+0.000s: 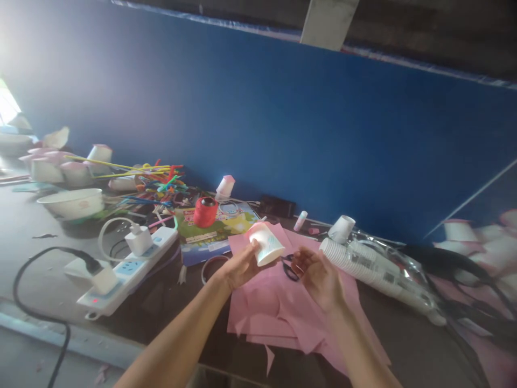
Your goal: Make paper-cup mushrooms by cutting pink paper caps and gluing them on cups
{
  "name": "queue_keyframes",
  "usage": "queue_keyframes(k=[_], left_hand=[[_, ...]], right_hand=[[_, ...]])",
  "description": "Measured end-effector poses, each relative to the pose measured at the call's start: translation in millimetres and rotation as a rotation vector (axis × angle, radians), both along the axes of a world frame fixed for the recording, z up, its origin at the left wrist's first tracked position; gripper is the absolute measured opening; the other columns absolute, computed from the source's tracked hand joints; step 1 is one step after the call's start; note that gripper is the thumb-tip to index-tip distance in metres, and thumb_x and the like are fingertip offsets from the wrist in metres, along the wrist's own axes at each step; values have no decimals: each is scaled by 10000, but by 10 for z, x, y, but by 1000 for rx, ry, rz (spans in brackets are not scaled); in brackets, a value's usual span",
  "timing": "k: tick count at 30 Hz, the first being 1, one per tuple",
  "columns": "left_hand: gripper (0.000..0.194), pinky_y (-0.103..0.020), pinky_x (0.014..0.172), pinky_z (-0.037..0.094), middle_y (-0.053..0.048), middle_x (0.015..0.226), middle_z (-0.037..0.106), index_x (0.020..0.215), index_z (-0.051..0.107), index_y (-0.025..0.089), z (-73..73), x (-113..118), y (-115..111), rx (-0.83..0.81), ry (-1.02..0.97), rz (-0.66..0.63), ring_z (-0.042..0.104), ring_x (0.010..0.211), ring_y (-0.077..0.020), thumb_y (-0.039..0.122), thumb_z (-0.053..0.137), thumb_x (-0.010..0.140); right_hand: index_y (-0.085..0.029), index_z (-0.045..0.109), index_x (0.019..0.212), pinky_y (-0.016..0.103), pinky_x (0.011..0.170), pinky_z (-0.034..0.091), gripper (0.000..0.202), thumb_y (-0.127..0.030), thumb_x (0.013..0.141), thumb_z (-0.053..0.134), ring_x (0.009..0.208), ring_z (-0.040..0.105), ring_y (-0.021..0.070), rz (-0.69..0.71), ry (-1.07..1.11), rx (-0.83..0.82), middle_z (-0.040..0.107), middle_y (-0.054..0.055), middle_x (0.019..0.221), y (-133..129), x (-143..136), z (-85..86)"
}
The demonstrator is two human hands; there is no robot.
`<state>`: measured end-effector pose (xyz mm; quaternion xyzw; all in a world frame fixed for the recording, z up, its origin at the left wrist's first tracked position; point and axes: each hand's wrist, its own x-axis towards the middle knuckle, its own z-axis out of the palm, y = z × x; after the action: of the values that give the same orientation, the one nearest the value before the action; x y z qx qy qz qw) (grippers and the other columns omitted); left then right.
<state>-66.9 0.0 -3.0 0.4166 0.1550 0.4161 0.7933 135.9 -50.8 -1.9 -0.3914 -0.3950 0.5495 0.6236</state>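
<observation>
My left hand (241, 268) is closed round a white paper cup (265, 245), tilted, with pink showing at its far end. To its right, my right hand (321, 277) is apart from the cup, palm turned inward and fingers spread. Under both hands lie overlapping sheets of pink paper (258, 307), some with cut edges. Dark-handled scissors (290, 268) rest on the paper between the hands, partly hidden by my right fingers. A glue stick (300, 221) with a pink cap beside it stands behind the paper.
At the right lies a long sleeve of stacked paper cups (375, 269). A red spool of thread (205, 212) sits on a colourful book (210, 237). A power strip (125, 275), a white bowl (72, 203) and colourful pipe cleaners (161, 180) are at the left. A blue panel (274, 118) stands behind.
</observation>
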Motion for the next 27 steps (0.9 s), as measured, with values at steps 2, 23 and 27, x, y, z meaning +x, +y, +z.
queue_keyframes(k=[2,23,27], left_hand=[[553,-453,955,403,-156,1146,578,1057,533,125,-22,-8,15,-49,-27,-18,546,1064,-261,592,509,763],[616,-334,757,454,-144,889,641,997,578,64,39,13,-75,-222,-71,-95,611,798,-212,624,453,772],[634,-314,684,443,-157,843,647,967,581,46,62,17,-74,-249,-110,-132,614,740,-213,633,443,770]], right_hand=[[-185,622,993,469,879,443,415,-491,848,382,880,629,239,14,-38,27,669,100,936,-3,-48,-35],[-195,597,1074,358,808,430,327,-353,791,555,833,568,190,227,-27,156,609,80,1012,-149,-162,-59],[-195,608,1073,363,796,422,346,-366,774,580,831,565,203,289,-6,166,619,84,981,-154,-169,-61]])
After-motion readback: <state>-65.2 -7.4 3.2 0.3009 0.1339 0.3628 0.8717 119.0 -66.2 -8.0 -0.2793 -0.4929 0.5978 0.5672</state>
